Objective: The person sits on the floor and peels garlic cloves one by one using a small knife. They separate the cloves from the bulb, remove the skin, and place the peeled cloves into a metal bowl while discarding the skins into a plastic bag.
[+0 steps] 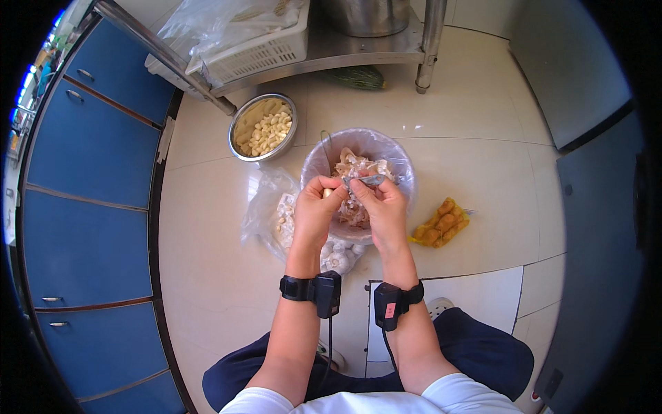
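Over a bin lined with a clear plastic bag [408, 171], both hands are close together. My left hand [321, 204] pinches a garlic clove [327, 193] between thumb and fingers. Held in my right hand [381, 204] is a small grey metal tool [371, 180], perhaps nail clippers or a small knife, whose tip meets the left fingertips. Garlic skins [357, 164] fill much of the bin. Below it, whole garlic bulbs [339, 259] lie in a clear bag [264, 207], with loose cloves at the left. Peeled cloves [269, 132] lie in a steel bowl [294, 124].
A yellow net bag of ginger or similar roots [442, 225] lies on the floor at the right. Behind stands a steel shelf [362, 53] bearing a white plastic basket [253, 57] and a metal pot [372, 15]. A green gourd [357, 77] lies beneath. Blue cabinets [93, 139] line the left.
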`<state>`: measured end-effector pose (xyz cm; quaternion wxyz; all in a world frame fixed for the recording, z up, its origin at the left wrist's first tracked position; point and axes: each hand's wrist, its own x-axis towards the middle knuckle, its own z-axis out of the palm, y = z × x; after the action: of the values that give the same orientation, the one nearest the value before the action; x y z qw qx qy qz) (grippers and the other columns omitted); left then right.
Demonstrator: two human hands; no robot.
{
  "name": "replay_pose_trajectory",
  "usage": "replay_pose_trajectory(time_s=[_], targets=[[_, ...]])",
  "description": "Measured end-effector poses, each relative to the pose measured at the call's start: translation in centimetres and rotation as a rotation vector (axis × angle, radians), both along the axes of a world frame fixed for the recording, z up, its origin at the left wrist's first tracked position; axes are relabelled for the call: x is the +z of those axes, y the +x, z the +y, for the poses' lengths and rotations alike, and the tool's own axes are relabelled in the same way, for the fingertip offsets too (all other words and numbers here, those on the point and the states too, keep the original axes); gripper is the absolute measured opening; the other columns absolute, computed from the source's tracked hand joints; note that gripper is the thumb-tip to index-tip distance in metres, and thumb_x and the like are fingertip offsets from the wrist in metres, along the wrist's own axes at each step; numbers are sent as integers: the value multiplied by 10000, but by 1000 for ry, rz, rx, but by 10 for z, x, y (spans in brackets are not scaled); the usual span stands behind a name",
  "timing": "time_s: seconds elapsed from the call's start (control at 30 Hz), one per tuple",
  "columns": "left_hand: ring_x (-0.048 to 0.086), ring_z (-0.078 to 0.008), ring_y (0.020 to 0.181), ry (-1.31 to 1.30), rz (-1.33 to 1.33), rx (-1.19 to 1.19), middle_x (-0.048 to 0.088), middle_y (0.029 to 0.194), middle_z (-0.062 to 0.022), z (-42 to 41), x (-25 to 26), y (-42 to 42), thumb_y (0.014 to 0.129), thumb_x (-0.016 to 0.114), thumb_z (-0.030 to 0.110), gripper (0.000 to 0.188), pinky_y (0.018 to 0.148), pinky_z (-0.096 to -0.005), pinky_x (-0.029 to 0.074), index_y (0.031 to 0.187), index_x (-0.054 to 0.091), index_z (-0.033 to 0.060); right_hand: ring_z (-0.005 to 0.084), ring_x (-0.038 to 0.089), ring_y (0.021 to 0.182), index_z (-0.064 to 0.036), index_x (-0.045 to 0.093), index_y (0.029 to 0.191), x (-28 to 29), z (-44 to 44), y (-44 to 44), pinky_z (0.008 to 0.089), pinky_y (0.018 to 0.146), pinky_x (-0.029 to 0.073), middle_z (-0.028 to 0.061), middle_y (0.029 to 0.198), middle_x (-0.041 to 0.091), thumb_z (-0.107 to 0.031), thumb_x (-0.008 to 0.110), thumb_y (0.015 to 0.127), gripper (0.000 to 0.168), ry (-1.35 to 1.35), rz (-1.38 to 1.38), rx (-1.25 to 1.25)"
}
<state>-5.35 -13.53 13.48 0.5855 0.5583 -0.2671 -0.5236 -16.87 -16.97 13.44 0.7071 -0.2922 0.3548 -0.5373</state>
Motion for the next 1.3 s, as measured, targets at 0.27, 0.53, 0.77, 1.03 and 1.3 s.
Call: replay_pose_trajectory(time_s=[0.27, 0.53, 0.77, 1.03, 1.3], targets=[[500, -96, 812, -27, 363, 56, 585, 948, -55, -5, 18, -6, 882, 515, 93, 247, 693, -224, 406, 1092, 569, -27, 64, 569, 757, -22, 611, 925, -1, -4, -7, 202, 683, 463, 19, 865, 617, -100, 669, 813, 148, -62, 118, -86], [501, -122, 896, -39, 381, -89, 551, 1112, -98, 1, 19, -5, 890, 456, 71, 342, 782, -250, 415, 1210, 485, -47, 76, 576, 773, -13, 604, 931, -10, -6, -4, 200, 692, 464, 14, 888, 614, -96, 651, 827, 141, -151, 391, -251], [477, -191, 1112, -253, 452, -5, 498, 1217, -131, -1, 21, -2, 908, 433, 48, 410, 951, -310, 392, 1307, 364, -15, 81, 584, 820, -30, 616, 956, 9, 5, -3, 209, 703, 484, 21, 916, 629, -84, 640, 832, 138, 48, -59, 62], [479, -194, 1122, -201, 398, -49, 492, 1253, -118, 0, 27, -13, 924, 459, 89, 373, 948, -317, 385, 1287, 425, 13, 98, 596, 872, -44, 602, 1039, 6, 8, -1, 231, 788, 485, 38, 975, 634, -78, 626, 839, 205, 60, -219, 95], [541, -127, 982, -192, 190, -129, 555, 1175, -92, 4, 24, 0, 901, 507, 78, 388, 826, -255, 450, 1279, 440, 22, 116, 606, 879, -31, 592, 1054, 9, 2, -11, 239, 777, 494, 53, 994, 635, -72, 618, 842, 218, 114, -279, 106]])
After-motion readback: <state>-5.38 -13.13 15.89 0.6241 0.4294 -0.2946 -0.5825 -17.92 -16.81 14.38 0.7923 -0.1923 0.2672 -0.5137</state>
